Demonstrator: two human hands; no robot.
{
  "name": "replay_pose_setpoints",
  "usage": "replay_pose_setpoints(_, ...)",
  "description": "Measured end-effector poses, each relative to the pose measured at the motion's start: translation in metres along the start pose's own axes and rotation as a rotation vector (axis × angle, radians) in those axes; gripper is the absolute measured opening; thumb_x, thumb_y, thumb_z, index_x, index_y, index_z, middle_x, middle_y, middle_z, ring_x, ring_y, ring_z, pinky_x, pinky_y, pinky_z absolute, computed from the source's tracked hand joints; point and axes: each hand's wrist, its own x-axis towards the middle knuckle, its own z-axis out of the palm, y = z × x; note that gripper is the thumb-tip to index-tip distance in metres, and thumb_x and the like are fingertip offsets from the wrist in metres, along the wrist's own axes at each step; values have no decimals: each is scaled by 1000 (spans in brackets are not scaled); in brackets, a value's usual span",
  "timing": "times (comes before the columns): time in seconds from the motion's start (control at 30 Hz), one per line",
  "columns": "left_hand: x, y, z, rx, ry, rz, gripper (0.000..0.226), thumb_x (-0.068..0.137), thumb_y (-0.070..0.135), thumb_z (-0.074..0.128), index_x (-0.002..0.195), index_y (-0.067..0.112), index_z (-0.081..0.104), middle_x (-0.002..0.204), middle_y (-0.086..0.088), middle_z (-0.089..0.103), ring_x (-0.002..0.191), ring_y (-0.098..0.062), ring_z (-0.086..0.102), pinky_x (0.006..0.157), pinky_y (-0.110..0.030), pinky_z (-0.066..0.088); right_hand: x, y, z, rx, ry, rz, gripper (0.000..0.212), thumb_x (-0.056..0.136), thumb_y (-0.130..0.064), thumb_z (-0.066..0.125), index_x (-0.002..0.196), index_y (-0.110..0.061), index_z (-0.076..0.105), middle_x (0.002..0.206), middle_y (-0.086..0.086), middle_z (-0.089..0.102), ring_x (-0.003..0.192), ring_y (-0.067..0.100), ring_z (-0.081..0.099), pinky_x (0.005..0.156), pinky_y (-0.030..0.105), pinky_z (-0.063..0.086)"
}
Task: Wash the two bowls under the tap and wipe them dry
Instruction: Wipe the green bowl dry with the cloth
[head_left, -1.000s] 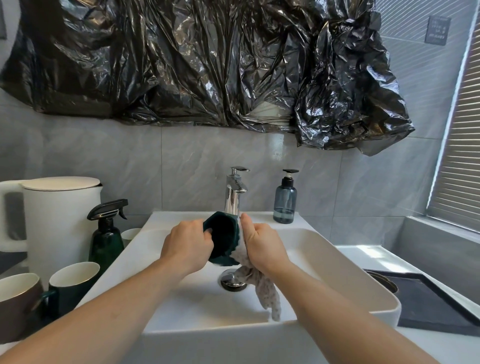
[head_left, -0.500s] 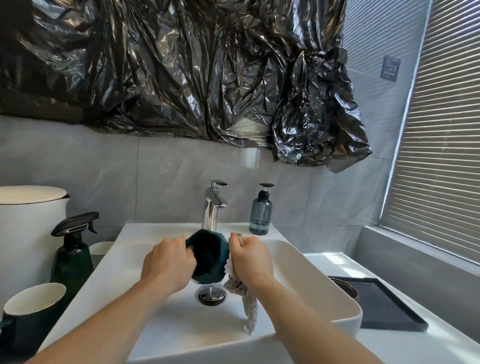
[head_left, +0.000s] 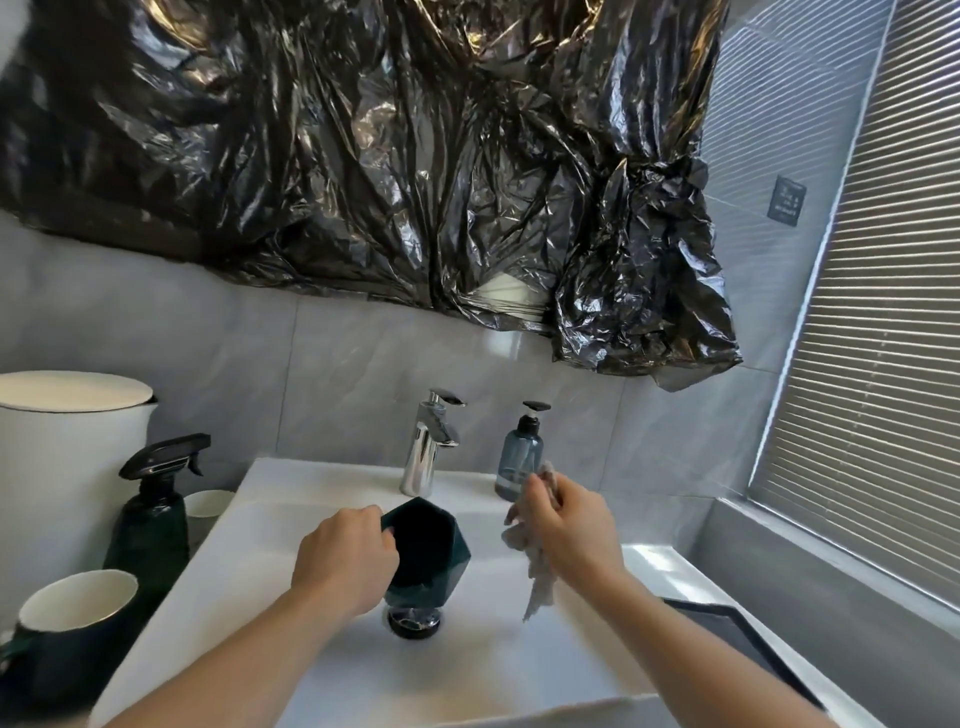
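Observation:
A dark green faceted bowl (head_left: 428, 553) is held above the drain of the white sink (head_left: 291, 499), its opening facing up and towards me. My left hand (head_left: 345, 558) grips its left rim. My right hand (head_left: 569, 525) is apart from the bowl, to its right, and clutches a pale speckled cloth (head_left: 537, 577) that hangs down from the fist. The chrome tap (head_left: 428, 447) stands behind the bowl with no water visibly running. A second bowl is not clearly visible.
A blue soap dispenser (head_left: 522, 457) stands right of the tap. On the left are a dark spray bottle (head_left: 153, 512), a white kettle (head_left: 62, 467), and cups (head_left: 72, 618). A dark tray (head_left: 727, 634) lies on the counter at right. Black plastic sheet covers the wall above.
My right hand has pulled the cloth away from the bowl and moved right. The bowl has tipped so its opening faces up. The view has tilted and shifted.

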Motion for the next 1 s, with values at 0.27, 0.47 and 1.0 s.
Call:
replay_pose_setpoints(0.27,1,0,-1,-4,10,-26,24,106,36,45,98,24,65,91,4,68,82,-22,64,73,-35,55,5,52,12,-71,-131,-28,27,94,-30,60,69,-22,68,75,-9,72,70,4,64,76,38,56)
replay_pose_setpoints(0.47,0,-1,-2,37,5,-60,25,105,36,46,96,23,65,93,2,68,84,-25,62,71,-35,50,5,45,17,-67,-179,-93,34,90,-18,59,59,-32,62,70,-9,68,71,8,63,63,27,49)
replay_pose_setpoints(1.0,1,-23,-33,150,22,-96,21,107,36,43,98,24,58,95,3,61,88,-23,58,72,-32,44,21,23,68,-815,-639,-68,24,86,-15,61,108,-13,71,94,3,61,87,29,60,78,32,53)
